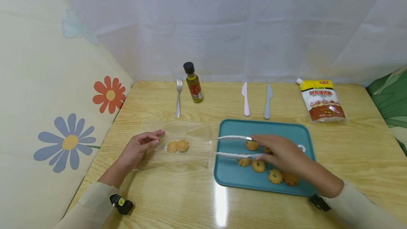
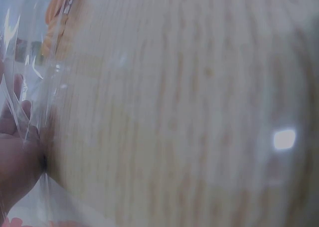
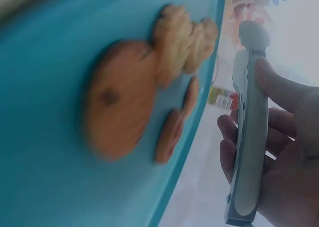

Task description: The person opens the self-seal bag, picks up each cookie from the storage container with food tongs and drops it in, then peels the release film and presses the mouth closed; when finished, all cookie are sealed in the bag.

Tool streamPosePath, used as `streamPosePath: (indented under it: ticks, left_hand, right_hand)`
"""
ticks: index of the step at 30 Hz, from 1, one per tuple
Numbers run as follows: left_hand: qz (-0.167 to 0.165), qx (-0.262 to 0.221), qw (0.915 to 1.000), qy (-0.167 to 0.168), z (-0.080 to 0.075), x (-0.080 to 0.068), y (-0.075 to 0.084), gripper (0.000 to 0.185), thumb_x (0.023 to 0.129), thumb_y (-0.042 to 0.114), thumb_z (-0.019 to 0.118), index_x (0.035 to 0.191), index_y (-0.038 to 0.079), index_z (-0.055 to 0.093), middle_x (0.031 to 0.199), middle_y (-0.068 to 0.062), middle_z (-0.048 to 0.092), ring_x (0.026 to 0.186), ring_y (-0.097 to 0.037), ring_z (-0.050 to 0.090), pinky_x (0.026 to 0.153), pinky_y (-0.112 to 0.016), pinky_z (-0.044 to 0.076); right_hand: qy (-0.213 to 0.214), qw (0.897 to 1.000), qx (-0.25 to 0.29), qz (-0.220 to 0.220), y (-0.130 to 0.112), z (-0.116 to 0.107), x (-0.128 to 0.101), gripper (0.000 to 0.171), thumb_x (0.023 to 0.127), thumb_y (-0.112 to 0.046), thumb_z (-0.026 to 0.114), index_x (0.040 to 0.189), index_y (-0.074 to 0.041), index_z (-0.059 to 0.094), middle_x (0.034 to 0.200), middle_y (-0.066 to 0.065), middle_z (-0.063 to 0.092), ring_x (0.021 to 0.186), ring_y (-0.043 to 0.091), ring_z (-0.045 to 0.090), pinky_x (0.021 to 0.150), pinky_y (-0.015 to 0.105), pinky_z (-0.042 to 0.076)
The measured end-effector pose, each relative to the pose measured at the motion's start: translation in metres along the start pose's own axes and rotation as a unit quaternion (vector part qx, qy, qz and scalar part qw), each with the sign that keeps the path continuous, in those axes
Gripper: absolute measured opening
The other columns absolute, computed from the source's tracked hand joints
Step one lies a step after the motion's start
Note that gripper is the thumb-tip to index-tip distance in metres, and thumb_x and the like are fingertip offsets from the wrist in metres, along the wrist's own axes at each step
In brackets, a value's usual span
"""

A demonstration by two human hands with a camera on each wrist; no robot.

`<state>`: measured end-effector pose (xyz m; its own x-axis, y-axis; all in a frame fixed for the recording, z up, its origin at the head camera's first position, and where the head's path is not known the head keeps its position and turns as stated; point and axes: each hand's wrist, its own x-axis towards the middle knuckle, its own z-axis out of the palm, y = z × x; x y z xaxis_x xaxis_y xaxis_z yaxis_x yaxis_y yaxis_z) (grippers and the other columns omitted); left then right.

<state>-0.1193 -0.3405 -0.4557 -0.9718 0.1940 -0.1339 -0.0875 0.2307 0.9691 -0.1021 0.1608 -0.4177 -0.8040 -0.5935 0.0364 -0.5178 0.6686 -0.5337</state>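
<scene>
My left hand (image 1: 140, 147) rests at the left side of a clear plastic container (image 1: 194, 160), fingers loosely extended and thumb apart from them. Inside the container lie two pale swirled cookies (image 1: 178, 146). In the left wrist view, creased clear plastic partly covers that hand (image 2: 20, 142). With my right hand (image 1: 283, 153) I grip a pair of white-tipped tongs (image 3: 251, 137), whose arms stand apart with nothing visible between them. Their tips point left over the left rim of a teal tray (image 1: 264, 124). Several cookies (image 1: 275, 176) lie on the tray, some hidden under my hand.
Behind the container are a fork (image 1: 178, 98) and a dark-capped bottle (image 1: 194, 87). A pink knife (image 1: 245, 100) and a grey knife (image 1: 268, 101) lie behind the tray. A spouted pouch (image 1: 322, 101) is at the back right. Cloth walls border the wooden table (image 1: 178, 200).
</scene>
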Motion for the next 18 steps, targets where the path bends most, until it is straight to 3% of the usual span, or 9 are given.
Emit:
streamPosePath:
  ticks: [8, 13, 18]
  left_hand:
    - [-0.011, 0.008, 0.9999, 0.003, 0.0, 0.0, 0.001, 0.036, 0.102, 0.018, 0.066, 0.118, -0.015, 0.063, 0.133, 0.011, 0.069, 0.127, 0.007, 0.054, 0.102, -0.011, 0.044]
    - [-0.01, 0.007, 0.9999, 0.005, 0.0, 0.0, 0.001, 0.036, 0.102, 0.018, 0.066, 0.117, -0.015, 0.063, 0.132, 0.012, 0.069, 0.127, 0.007, 0.055, 0.101, -0.011, 0.045]
    - [0.001, 0.001, 1.0, 0.002, 0.0, 0.0, -0.001, 0.035, 0.102, 0.016, 0.067, 0.116, -0.015, 0.063, 0.13, 0.014, 0.069, 0.127, 0.007, 0.055, 0.101, -0.011, 0.046]
  right_hand:
    - [0.008, 0.999, 0.0, 0.046, 0.02, -0.013, -0.033, 0.068, 0.092, -0.032, 0.079, 0.151, -0.013, 0.053, 0.139, 0.013, 0.064, 0.123, 0.037, 0.063, 0.096, 0.061, 0.052]
    - [0.01, 0.998, -0.004, 0.068, 0.03, -0.021, -0.05, 0.068, 0.091, -0.034, 0.079, 0.151, -0.016, 0.053, 0.13, 0.012, 0.068, 0.109, 0.029, 0.069, 0.086, 0.055, 0.057]
    - [0.007, 0.997, -0.017, 0.078, 0.041, -0.03, -0.064, 0.068, 0.091, -0.033, 0.08, 0.15, -0.014, 0.054, 0.123, 0.012, 0.07, 0.105, 0.028, 0.07, 0.082, 0.053, 0.058]
